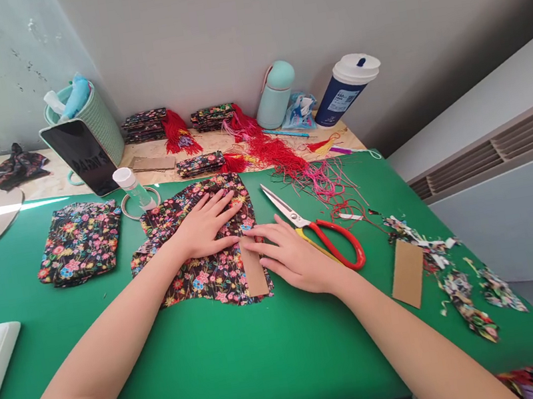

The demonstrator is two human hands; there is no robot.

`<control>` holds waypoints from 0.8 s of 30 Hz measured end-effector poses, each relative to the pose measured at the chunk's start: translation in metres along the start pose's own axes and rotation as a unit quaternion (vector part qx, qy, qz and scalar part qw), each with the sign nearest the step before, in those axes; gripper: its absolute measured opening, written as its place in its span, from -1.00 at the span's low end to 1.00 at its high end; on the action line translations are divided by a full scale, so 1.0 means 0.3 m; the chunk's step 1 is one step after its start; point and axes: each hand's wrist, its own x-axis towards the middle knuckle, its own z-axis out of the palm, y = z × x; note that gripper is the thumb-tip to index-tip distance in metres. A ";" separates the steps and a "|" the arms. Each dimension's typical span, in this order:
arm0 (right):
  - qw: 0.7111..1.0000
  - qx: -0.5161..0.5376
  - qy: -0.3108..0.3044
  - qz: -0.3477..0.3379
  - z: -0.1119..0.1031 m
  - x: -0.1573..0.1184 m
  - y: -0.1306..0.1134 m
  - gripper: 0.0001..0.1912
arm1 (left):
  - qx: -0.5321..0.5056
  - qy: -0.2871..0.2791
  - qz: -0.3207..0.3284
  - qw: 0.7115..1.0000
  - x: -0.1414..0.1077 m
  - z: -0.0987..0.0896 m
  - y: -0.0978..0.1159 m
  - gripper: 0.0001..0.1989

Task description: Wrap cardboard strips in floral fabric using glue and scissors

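A dark floral fabric piece (219, 281) lies spread on the green mat (212, 370) in the middle of the table. My left hand (207, 226) rests flat on it, fingers stretched out. Along the fabric's right edge lies a narrow brown cardboard strip (255, 272). The fingers of my right hand (290, 253) are extended over the upper part of this strip, touching it without wrapping round it. Just beyond my right hand, scissors (313, 222) with red and yellow handles lie with the blades pointing away to the left.
Folded floral fabric (81, 242) lies left. A phone (80, 155) leans on a basket (106, 117); a glue bottle (133, 187) stands nearby. Behind are red tassels (180, 132), a flask (275, 93) and a cup (345, 89). Cardboard (408, 271) and fabric scraps (465, 303) lie right.
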 end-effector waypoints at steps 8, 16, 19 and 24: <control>1.000 -0.009 -0.013 -0.021 -0.001 -0.007 -0.002 -0.26 | 0.003 -0.011 0.004 1.000 -0.001 0.002 -0.007 -0.34; 0.999 -0.014 -0.023 -0.028 -0.011 -0.010 -0.010 -0.20 | -0.002 -0.005 0.006 1.000 -0.001 0.007 -0.012 -0.36; 0.999 -0.017 -0.028 -0.027 -0.013 -0.012 -0.011 -0.32 | 0.000 -0.004 0.006 1.000 -0.001 0.007 -0.011 -0.36; 0.999 -0.031 -0.030 -0.022 -0.012 -0.010 -0.017 -0.25 | 0.007 -0.008 0.008 1.000 0.000 0.006 -0.010 -0.36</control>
